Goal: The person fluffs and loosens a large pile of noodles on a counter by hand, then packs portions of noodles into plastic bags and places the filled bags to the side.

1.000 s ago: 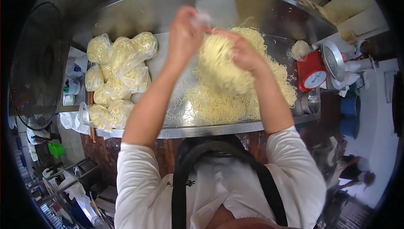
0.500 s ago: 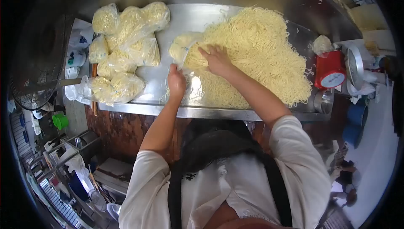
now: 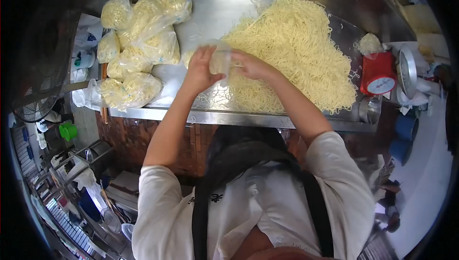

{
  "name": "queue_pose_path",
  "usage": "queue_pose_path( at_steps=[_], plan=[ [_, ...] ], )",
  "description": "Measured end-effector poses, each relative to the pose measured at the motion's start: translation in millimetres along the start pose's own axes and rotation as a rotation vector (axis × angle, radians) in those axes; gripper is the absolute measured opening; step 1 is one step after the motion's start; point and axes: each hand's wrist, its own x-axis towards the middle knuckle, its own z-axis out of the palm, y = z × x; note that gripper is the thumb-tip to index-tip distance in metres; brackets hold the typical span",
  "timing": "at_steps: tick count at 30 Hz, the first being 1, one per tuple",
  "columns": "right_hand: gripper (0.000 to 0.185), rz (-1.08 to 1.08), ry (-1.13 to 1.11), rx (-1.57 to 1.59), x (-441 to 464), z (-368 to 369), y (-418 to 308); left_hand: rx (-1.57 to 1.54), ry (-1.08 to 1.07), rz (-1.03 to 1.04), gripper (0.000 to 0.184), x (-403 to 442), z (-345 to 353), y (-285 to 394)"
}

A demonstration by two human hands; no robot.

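A clear plastic bag of noodles (image 3: 220, 61) is between my two hands on the steel table, its mouth facing me. My left hand (image 3: 203, 70) cups the bag's left side, thumb apart from the fingers. My right hand (image 3: 252, 65) is at the bag's right edge with its fingers bent; its fingertips are partly hidden by the plastic. A large heap of loose yellow noodles (image 3: 296, 54) spreads just beyond and to the right of my right hand.
Several filled noodle bags (image 3: 143, 35) are piled at the left of the steel table (image 3: 210, 9). A red dial scale (image 3: 378, 76) stands at the right, near a metal cup (image 3: 369, 110). A fan (image 3: 40, 78) is at the far left.
My left hand has opened from its grip on the bag's rim and moved up around its side. My right hand has drawn back from the noodles to the bag's right edge.
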Motion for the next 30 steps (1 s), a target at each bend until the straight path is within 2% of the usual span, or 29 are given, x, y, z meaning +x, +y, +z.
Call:
queue_pose_path(
  at_steps=[2, 3, 4, 6, 8, 9, 12, 13, 14, 16, 17, 18, 19, 21, 22, 24, 25, 26, 27, 28, 29, 30],
  plan=[
    [0.085, 0.304, -0.052, -0.279, -18, -12, -29, 0.231, -0.072, 0.145, 0.069, -4, 49, -12],
    [0.089, 0.454, -0.073, -0.426, -22, -15, -37, 0.279, -0.158, 0.145, 0.069, 0, 68, -20],
    [0.089, 0.415, 0.004, -0.473, -26, -6, -37, 0.325, -0.243, 0.149, 0.069, 5, 88, -28],
    [0.089, 0.340, 0.185, -0.561, -21, 18, -27, 0.290, -0.527, 0.029, 0.065, 35, 96, -34],
    [0.083, 0.351, 0.273, -0.609, -15, 31, -13, 0.014, -0.608, -0.159, 0.053, 48, 58, -32],
    [0.081, 0.350, 0.343, -0.645, -3, 21, -2, 0.016, -0.406, -0.060, 0.047, 45, 50, -42],
    [0.067, 0.513, 0.210, -0.439, -10, -48, -19, -0.264, -0.355, -0.286, 0.048, 50, -53, -11],
    [0.058, 0.529, 0.368, -0.373, -18, -60, -7, -0.319, -0.327, -0.348, 0.049, 52, -78, 0],
    [0.051, 0.544, 0.522, -0.303, -32, -73, 7, -0.312, -0.265, -0.292, 0.048, 49, -96, 11],
    [0.042, 0.770, 0.486, 0.156, -61, -127, 38, -0.297, -0.125, -0.194, 0.046, 42, -119, 23],
    [0.044, 0.562, 0.660, -0.221, -84, -136, 79, -0.283, -0.083, -0.183, 0.044, 40, -117, 21],
    [0.049, 0.573, 0.665, -0.190, -106, -162, 92, -0.270, -0.045, -0.177, 0.042, 33, -109, 16],
    [0.047, 0.666, 0.653, -0.345, -126, -188, 110, -0.259, -0.008, -0.171, 0.040, 24, -98, 11],
    [0.043, 0.591, 0.699, -0.402, -173, -219, 193, -0.287, -0.031, -0.196, 0.037, 11, -66, -10],
    [0.031, 0.560, 0.459, -0.825, -197, -237, 262, -0.304, -0.045, -0.212, 0.035, 3, -45, -23],
    [0.030, 0.711, 0.296, -0.607, -203, -251, 284, -0.249, -0.012, -0.070, 0.033, -19, 14, -56],
    [0.030, 0.656, 0.082, -0.655, -195, -262, 266, -0.216, 0.008, 0.008, 0.033, -22, 28, -66],
    [0.031, 0.599, -0.131, -0.698, -182, -276, 230, -0.107, -0.037, -0.043, 0.032, -22, 28, -57],
    [0.036, 0.906, -0.320, -0.703, -127, -266, 90, -0.003, -0.090, -0.099, 0.032, -25, 25, -35],
    [0.040, 0.819, -0.275, -0.755, -98, -238, 44, 0.099, -0.143, -0.152, 0.032, -26, 19, -18],
    [0.044, 0.730, -0.227, -0.803, -76, -217, 18, -0.028, 0.014, -0.006, 0.032, -25, 9, -12],
    [0.039, 0.519, -0.082, -0.809, -58, -177, 18, -0.023, -0.028, -0.056, 0.034, -22, -9, 4]
  ],
)
